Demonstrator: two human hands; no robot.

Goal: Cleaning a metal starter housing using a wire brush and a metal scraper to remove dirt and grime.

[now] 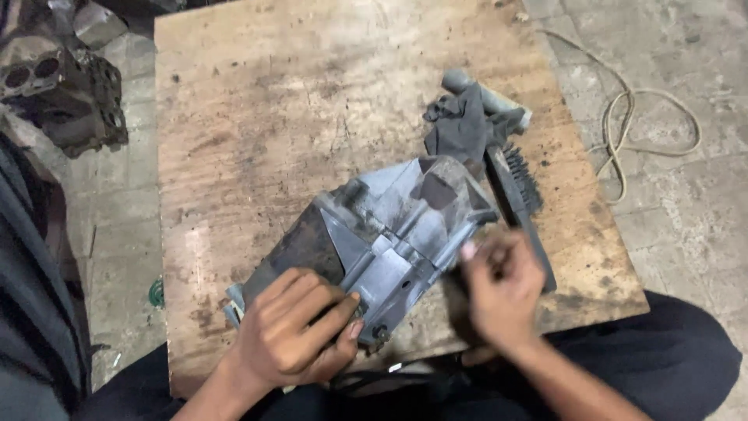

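A person is sitting at a low wooden desk (257, 117), a worn, stained plywood board, and is working on a grey metal casting (389, 226) that is lying diagonally across the near half of the board. The left hand (292, 331) is pressing down on the near, lower end of the casting, its fingers curled and clamped over the dark, rusty-brown part of the piece, holding it against the desk. The right hand (502, 284) is hovering just beside the casting's right edge, blurred by motion, with its fingers bunched together; whether it is pinching something small cannot be told from this view. The two hands are sitting apart, one at each side of the casting. Just past the casting's far end, a dark wire brush (522, 195) with black bristles is lying on the desk, and a crumpled dark cloth (463, 125) is resting over a grey cylindrical handle (487, 95) beside it. Off the board to the right, a pale cord (623, 125) is looping across the concrete floor (686, 210). At the upper left, a dirty engine part (66, 90) with round bores is sitting on the floor.
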